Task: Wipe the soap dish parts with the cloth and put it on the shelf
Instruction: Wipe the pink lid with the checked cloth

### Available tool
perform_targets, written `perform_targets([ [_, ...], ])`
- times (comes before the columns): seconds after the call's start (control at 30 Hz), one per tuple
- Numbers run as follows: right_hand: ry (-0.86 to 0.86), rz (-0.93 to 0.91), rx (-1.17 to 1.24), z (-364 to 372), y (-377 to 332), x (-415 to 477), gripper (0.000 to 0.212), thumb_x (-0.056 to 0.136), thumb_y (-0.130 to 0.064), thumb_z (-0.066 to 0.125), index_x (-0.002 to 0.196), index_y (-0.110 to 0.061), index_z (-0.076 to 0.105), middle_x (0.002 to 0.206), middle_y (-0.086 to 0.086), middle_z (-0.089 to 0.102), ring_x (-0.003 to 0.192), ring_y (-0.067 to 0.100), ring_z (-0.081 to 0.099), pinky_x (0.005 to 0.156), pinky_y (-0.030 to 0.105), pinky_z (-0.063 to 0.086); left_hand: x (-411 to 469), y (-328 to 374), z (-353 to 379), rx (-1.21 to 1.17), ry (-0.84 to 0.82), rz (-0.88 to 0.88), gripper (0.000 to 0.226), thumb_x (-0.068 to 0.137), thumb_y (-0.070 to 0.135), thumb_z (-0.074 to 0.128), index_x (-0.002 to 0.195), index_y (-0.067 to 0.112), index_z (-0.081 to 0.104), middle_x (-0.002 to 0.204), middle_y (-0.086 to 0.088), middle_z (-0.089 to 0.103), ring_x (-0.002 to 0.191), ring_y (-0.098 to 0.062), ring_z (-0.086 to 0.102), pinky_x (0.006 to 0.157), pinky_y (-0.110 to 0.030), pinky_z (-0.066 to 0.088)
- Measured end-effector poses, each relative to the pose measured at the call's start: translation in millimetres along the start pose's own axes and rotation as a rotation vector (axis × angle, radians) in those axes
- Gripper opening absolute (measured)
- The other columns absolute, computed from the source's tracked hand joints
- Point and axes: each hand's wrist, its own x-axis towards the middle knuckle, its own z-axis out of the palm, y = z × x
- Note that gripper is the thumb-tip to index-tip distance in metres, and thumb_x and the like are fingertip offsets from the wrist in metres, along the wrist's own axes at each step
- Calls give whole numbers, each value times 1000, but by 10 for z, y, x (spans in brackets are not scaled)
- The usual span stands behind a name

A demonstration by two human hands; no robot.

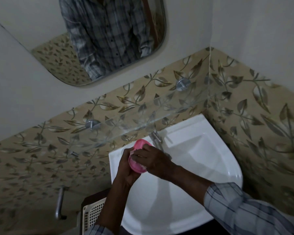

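Note:
A pink oval soap dish (137, 167) is held over the back left rim of the white sink (202, 160). My left hand (126, 168) grips it from below and behind. My right hand (153, 158) lies across its open top, fingers pressed into it. A pale strip shows under those fingers; I cannot tell whether it is the cloth or an inner part. A second pink piece (140, 143) sticks up just behind the hands. The glass shelf (143, 119) runs along the tiled wall above the sink, with nothing on it.
A metal tap (155, 139) stands right behind my hands. Two round metal brackets (182, 84) (91, 125) carry the shelf. A mirror (109, 39) hangs above. A cream lattice basket (92, 213) and a metal pipe (59, 206) sit lower left.

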Motion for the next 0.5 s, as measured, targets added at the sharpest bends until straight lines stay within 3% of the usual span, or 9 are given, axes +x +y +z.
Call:
perform_targets([
  [0.13,6,181,52,-37,198,112,35,80,-7,53,111,-5,69,112,11,71,95,29,59,75,35,54,3,28,-69,12,-31,99,44,95,32,44,124,1,56,107,-20,65,95,-31,60,92,-42,47],
  [0.23,-25,356,163,-26,228,173,29,76,-7,62,103,-5,74,102,11,72,90,31,60,67,41,56,-19,11,-118,75,-25,148,46,93,32,45,123,1,59,105,-22,69,93,-34,61,89,-45,47],
  [0.33,-173,194,183,-36,233,176,37,67,2,72,102,-10,75,106,8,72,92,28,58,63,31,52,-61,19,-173,106,-37,159,51,91,32,46,130,0,54,108,-22,66,93,-33,61,85,-44,49],
  [0.43,-110,277,137,-109,269,220,27,70,-3,64,95,-9,74,98,8,70,88,27,57,59,29,45,-80,21,-167,177,-58,142,50,96,32,41,132,0,53,110,-25,65,93,-35,63,79,-43,55],
  [0.5,-125,223,97,-97,224,220,25,70,-3,74,94,-9,74,98,7,69,88,26,58,63,27,45,-95,27,-178,155,-57,153,50,96,33,42,132,0,53,109,-24,65,92,-35,62,80,-44,54],
])
